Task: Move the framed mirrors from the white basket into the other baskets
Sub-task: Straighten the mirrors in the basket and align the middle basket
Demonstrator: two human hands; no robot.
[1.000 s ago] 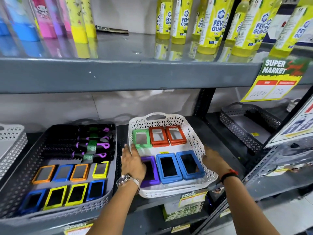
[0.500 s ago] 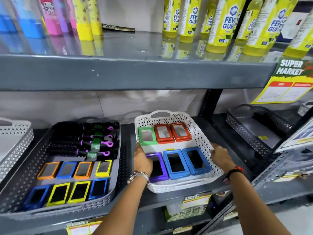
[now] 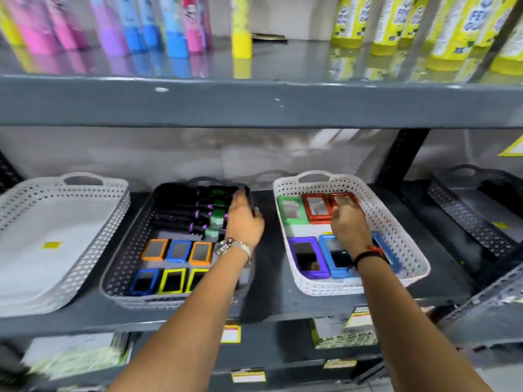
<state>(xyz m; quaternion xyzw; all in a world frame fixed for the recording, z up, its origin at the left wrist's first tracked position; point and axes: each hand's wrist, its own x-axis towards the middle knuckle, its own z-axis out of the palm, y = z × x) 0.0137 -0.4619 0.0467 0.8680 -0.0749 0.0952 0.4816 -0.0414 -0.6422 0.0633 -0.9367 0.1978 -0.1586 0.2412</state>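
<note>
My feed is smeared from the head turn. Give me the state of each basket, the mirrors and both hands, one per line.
White basket: holds six framed mirrors, lying flat.
Grey basket: holds hairbrushes at the back, framed mirrors in front.
Left white basket: holds no mirrors.
Far right grey basket: only partly in view, no mirrors visible.
Left hand: on the grey basket's right rim.
Right hand: open, over the red mirror.

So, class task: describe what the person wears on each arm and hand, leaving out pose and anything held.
Both forearms are bare, with no sleeves showing. The left hand has a silver metal wristwatch at the wrist. The right hand has a thin black band at the wrist with a small red piece on it. No gloves; rings cannot be made out.
</note>
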